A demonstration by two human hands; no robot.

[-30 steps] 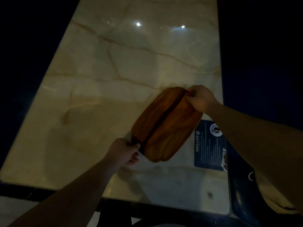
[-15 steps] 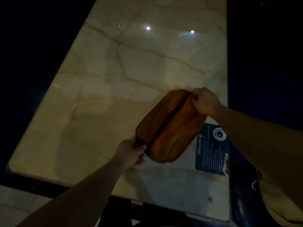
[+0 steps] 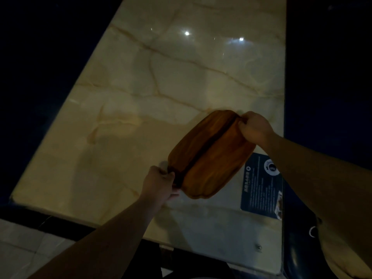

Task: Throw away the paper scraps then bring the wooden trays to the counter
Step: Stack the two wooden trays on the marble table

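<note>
Two brown wooden trays sit edge to edge, forming a dark seam. They lie diagonally, tilted, above the bench.

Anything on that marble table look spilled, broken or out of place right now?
Nothing stands out. The wooden trays are gripped at opposite ends by the left hand and right hand. The marble table shows only a blue card; no scraps or spills are visible in this dim light.

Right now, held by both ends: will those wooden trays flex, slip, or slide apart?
The wooden trays look rigid, showing no sag between the left hand and right hand. The smooth wood may be slippery. The dark seam suggests two pieces that could shift apart.
</note>
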